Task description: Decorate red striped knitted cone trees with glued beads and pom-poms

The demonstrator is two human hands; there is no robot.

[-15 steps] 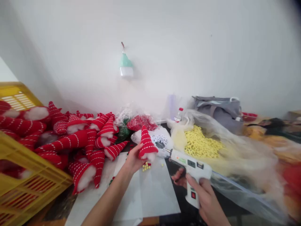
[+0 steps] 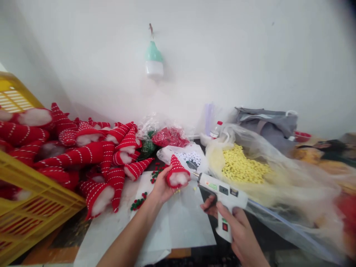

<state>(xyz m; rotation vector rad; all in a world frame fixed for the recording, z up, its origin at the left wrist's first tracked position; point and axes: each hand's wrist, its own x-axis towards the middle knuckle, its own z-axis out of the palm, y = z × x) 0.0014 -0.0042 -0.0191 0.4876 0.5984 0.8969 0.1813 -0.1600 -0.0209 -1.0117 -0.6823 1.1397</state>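
Observation:
My left hand (image 2: 162, 187) is closed around a small red cone hat (image 2: 178, 171) with white stitched lines, its open end showing white stuffing toward me. In my right hand (image 2: 233, 222) is a white hot glue gun (image 2: 222, 189), gripped by the handle. The gun's metal nozzle points left, close to the hat's right side; whether it touches I cannot tell. Under the hat lie a few yellow beads (image 2: 177, 191) on white paper (image 2: 183, 226). Red and green pompoms (image 2: 138, 202) are scattered on the paper left of the hat.
More stuffed red hats (image 2: 96, 200) pile up at left, beside and inside a yellow crate (image 2: 41, 218). Behind are a bag of white beads (image 2: 191, 157), a bag of red pompoms (image 2: 169, 137) and a large bag of yellow beads (image 2: 244, 165). A bottle (image 2: 216, 129) and grey bag (image 2: 264, 126) stand by the wall.
The hat in my left hand has tipped so its stuffed opening faces me more. The glue gun's nozzle has come nearer to it. The camera view has shifted, bringing more pompoms into sight.

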